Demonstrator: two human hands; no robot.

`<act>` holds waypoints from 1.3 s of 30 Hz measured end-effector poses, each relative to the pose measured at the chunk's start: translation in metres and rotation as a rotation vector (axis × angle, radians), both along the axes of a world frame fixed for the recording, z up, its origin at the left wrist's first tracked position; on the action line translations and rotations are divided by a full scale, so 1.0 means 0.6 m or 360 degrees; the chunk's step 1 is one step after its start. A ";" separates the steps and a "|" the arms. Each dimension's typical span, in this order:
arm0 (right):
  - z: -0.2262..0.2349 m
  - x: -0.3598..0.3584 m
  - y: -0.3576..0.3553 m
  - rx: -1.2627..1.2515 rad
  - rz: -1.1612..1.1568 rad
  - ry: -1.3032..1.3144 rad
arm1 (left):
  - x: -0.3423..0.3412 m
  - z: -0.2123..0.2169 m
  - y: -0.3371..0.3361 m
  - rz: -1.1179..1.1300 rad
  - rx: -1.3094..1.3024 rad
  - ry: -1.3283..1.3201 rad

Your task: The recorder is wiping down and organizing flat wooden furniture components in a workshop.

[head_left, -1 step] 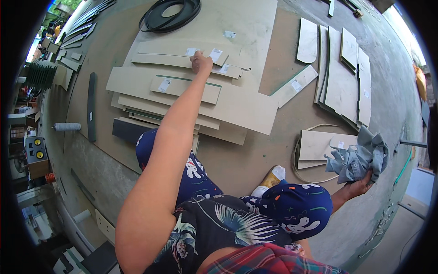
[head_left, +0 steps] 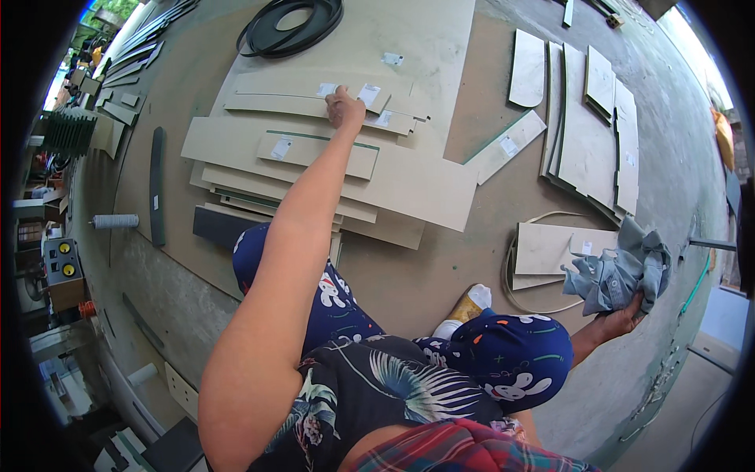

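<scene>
My left hand point(head_left: 344, 108) reaches far forward over the stacked cream panels, fingers curled together at the edge of a white label point(head_left: 326, 90). Whether the fingers pinch the label or only rest on it is hidden. Beneath the hand lies a narrow cream board point(head_left: 275, 104), with a shorter labelled board point(head_left: 381, 100) beside the fingers. Out to the right, my right hand point(head_left: 620, 318) grips a crumpled grey-blue cloth point(head_left: 609, 279) with a button showing on it. Nearer me, a small labelled panel point(head_left: 330, 157) rests on a wide cream panel point(head_left: 425, 185).
A coil of black edging strip point(head_left: 291, 27) lies on the large sheet at the back. Pale panels point(head_left: 586, 118) are stacked at the right, near a single angled board point(head_left: 503, 153). A dark strip point(head_left: 158, 185) and a spool point(head_left: 116, 222) lie at the left.
</scene>
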State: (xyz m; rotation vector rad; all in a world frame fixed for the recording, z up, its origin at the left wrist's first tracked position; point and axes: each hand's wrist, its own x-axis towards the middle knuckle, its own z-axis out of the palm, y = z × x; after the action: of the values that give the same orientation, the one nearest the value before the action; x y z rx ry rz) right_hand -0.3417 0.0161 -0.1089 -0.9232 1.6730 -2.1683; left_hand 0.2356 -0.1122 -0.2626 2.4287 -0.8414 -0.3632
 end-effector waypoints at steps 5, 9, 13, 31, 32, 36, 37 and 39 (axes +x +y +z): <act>0.003 -0.004 -0.005 -0.0079 -0.0014 -0.0097 | 0.002 -0.008 0.003 -0.0951 0.0182 -0.0920; -0.013 -0.027 -0.001 -0.0062 0.0046 -0.0085 | -0.008 -0.004 -0.020 -0.1155 0.0411 -0.0921; -0.014 -0.005 -0.001 -0.0009 0.0017 -0.0054 | 0.025 0.008 -0.016 -0.1352 0.0375 -0.1043; -0.023 0.000 -0.005 -0.0068 -0.0111 -0.0153 | -0.214 0.060 0.140 -0.2206 0.0385 -0.0821; -0.020 -0.007 -0.003 -0.0069 -0.0133 -0.0145 | -0.208 0.059 0.135 -0.2182 0.0467 -0.0812; -0.018 -0.030 0.006 -0.0107 -0.0150 -0.0149 | -0.191 0.048 0.138 -0.2161 0.0484 -0.0937; -0.025 -0.030 0.004 -0.0100 -0.0127 -0.0199 | -0.188 0.050 0.142 -0.2173 0.0490 -0.0945; -0.047 -0.034 0.002 -0.0071 -0.0142 -0.0247 | -0.186 0.053 0.148 -0.2017 0.0724 -0.0947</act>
State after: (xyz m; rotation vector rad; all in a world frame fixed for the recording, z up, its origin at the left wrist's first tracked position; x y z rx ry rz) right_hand -0.3621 0.0170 -0.1371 -0.6835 1.6270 -2.2797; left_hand 0.1242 -0.0233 -0.2305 2.0186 -2.7757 -0.2641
